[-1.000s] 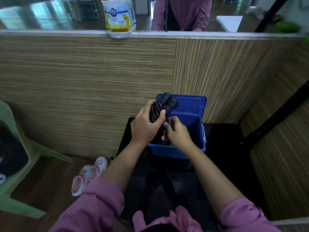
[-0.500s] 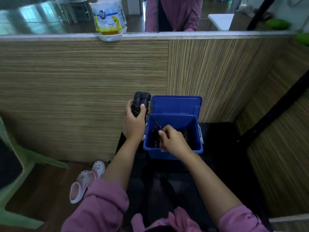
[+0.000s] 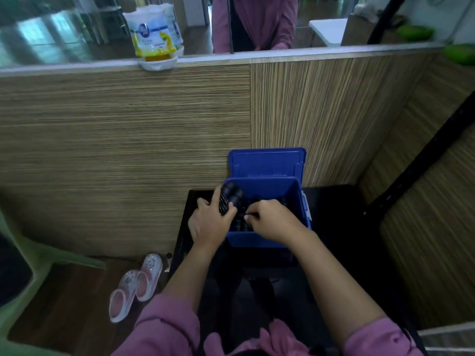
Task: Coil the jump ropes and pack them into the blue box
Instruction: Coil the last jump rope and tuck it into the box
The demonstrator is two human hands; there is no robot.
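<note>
Rope handles (image 3: 229, 200), black and ribbed, stick up at the left edge of the blue box (image 3: 267, 238), and our left hand (image 3: 210, 222) grips them with its fingers (image 3: 203, 202) curled round the outer side and the thumb across the near side. Our right hand (image 3: 272, 219) reaches over the near rim into the box, its fingers (image 3: 253, 214) bent and pinching what looks like a thin black cord, though the dim inside of the box makes that hard to confirm. More dark coils (image 3: 241, 224) lie in the box below both hands. The box sits on a black table (image 3: 331, 209) with its lid (image 3: 267, 163) standing open against the wood panel wall (image 3: 128, 150). To the left on the floor we see a pair of pink clogs (image 3: 136, 286), just beside the table, and part of a green chair (image 3: 15, 278) farther left. On the ledge above the wall stands a white and yellow pack (image 3: 156, 42) in a white dish (image 3: 158, 63).
</note>
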